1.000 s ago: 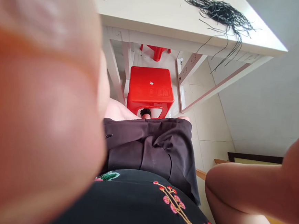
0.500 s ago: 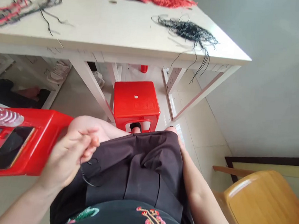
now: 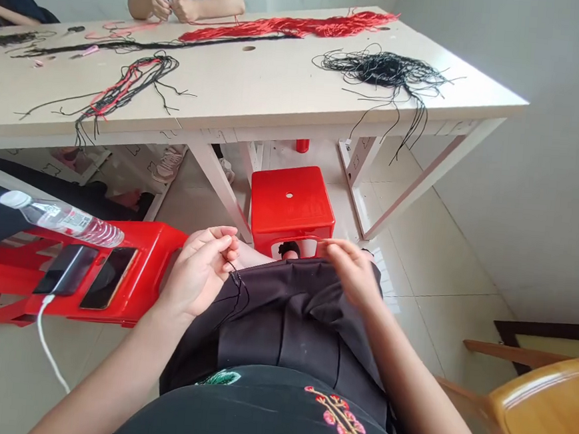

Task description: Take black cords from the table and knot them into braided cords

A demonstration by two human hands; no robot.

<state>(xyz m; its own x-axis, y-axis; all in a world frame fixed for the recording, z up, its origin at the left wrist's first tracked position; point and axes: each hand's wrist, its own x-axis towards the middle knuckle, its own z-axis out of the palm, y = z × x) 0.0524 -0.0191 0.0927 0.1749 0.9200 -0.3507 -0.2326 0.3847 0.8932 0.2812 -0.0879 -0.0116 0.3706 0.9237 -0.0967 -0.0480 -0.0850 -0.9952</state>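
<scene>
Cord (image 3: 237, 281) dangles lapward from the left hand's (image 3: 195, 271) closed pinch, well apart from the right hand (image 3: 356, 276), its fingertips near-closed, any grip unclear.

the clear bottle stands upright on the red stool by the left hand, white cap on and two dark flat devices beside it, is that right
Not quite: the head view shows the clear bottle lying on its side. It is on the red stool by the left hand, white cap on, two dark flat devices beside it.
</scene>
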